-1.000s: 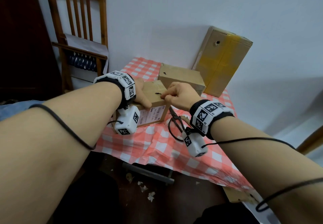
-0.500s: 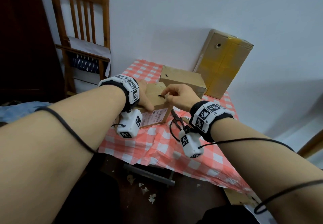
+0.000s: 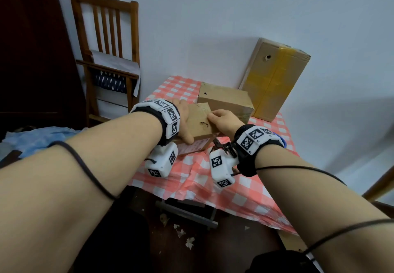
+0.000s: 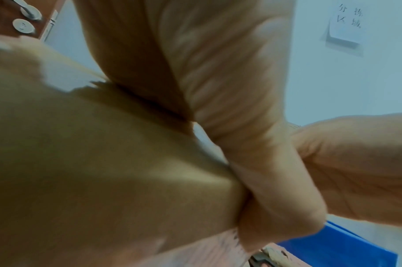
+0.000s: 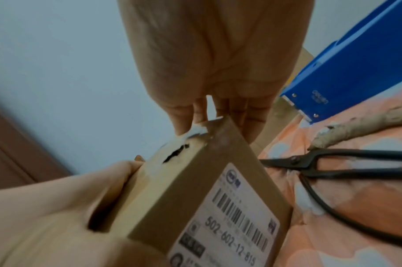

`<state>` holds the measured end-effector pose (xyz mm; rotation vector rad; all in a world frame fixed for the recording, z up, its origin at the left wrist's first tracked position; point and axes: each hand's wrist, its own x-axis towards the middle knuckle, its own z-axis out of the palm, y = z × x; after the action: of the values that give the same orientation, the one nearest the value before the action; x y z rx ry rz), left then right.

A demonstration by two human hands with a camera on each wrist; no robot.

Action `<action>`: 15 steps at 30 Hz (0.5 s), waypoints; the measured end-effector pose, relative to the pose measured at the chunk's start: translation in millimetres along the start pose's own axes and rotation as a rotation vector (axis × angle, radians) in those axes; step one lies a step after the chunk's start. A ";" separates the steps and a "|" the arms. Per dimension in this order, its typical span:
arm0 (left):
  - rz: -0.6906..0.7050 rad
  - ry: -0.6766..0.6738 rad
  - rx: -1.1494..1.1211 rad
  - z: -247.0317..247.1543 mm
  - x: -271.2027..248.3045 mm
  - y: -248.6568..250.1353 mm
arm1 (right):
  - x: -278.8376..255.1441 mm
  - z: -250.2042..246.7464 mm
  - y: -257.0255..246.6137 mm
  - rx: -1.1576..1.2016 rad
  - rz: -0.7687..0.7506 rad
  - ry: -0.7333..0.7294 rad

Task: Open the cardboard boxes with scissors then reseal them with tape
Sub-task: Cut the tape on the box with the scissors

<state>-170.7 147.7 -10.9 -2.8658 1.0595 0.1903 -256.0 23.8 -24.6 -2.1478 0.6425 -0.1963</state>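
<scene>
Hands (image 3: pixel 185 121), two, grip one of three boxes (image 3: pixel 197 121).

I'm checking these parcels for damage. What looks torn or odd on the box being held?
The small box has a ragged dark tear in its top face near the corner, by the right hand. The box behind has a small puncture too.

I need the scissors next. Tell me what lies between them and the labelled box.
Only bare checked tablecloth separates the scissors from the labelled box, as the right wrist view shows.
</scene>
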 end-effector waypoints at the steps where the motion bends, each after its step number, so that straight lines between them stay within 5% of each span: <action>1: -0.002 -0.001 -0.001 0.6 -0.2 1.2 | -0.8 -2.6 1.1 0.032 0.012 -0.011; 8: -0.017 -0.005 -0.122 -1.8 -4.5 0.6 | -22.4 -21.7 11.0 0.079 -0.180 -0.215; 11: 0.010 -0.001 -0.115 0.2 -2.8 0.9 | -19.1 -26.2 20.1 -0.106 -0.184 -0.299; 15: 0.034 0.035 -0.033 2.6 -7.7 6.1 | -17.2 -22.8 18.9 -0.490 -0.327 -0.190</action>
<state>-180.7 148.3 -12.6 -2.8924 1.1222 0.1614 -285.9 7.2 -23.8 -2.6986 0.2374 -0.0040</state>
